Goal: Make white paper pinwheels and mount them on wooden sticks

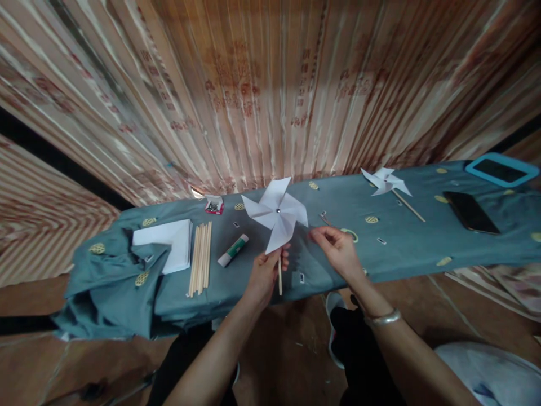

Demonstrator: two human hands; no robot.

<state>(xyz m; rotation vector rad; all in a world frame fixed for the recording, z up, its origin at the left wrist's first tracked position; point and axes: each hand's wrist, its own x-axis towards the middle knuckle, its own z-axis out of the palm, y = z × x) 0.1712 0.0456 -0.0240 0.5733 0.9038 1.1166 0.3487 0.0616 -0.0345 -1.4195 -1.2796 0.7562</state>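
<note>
My left hand (268, 270) is closed around the wooden stick (279, 282) of a white paper pinwheel (276, 211), just under its blades. A round silver pin head sits at the pinwheel's centre, and the blades face up towards me. Close to the right blade's tip is my right hand (336, 248), its fingers curled in, with nothing seen in them. Partly hidden behind that hand lies a pair of scissors (350, 234) with a light green handle. A glue stick (233, 251) with a green label lies on the cloth left of the pinwheel.
Several wooden sticks (200, 259) lie beside folded white paper (180, 242) on the left. A small box of pins (214, 204) stands open behind them. Another white pinwheel (386, 181), a dark phone (471, 212) and a blue-framed tablet-like object (502, 169) lie to the right. A curtain (270, 84) hangs behind.
</note>
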